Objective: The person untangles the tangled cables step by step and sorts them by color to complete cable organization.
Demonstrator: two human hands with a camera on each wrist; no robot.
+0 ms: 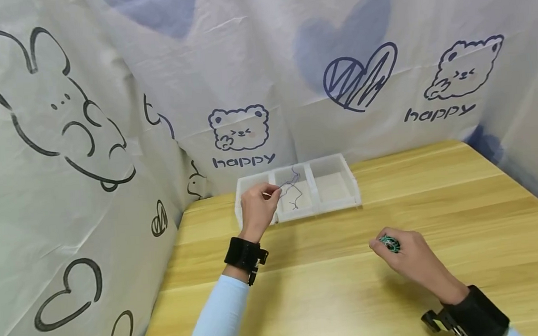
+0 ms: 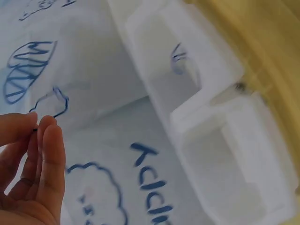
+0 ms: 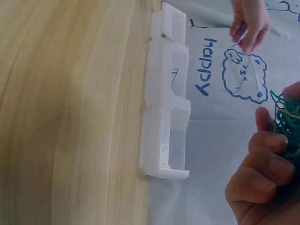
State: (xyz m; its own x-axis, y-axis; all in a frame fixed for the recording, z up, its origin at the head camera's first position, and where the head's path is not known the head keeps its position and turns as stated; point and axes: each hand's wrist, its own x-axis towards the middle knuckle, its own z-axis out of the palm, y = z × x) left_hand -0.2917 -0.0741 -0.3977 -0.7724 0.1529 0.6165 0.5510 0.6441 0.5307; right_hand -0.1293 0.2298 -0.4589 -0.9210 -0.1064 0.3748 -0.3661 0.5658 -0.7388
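Note:
My left hand (image 1: 258,209) is raised over the white divided box (image 1: 313,188), thumb and fingertips pinching a thin dark-blue strand (image 2: 67,101). This strand looks like wire or string and hangs bent from the fingertips. Another blue strand (image 2: 178,61) lies in the box's middle compartment. Well to the right of the box and nearer me, my right hand (image 1: 410,254) is held above the table. Its fingers curl round a tangled bundle of thin green strands (image 1: 389,243) with a pale one among them (image 3: 286,114); the palm hides part of the bundle.
The box has three compartments and stands at the table's back edge against a printed white cloth (image 1: 286,60). More cloth hangs along the left and right sides. Light wood tabletop (image 1: 321,292) extends between my forearms and the box. Each wrist wears a black strap.

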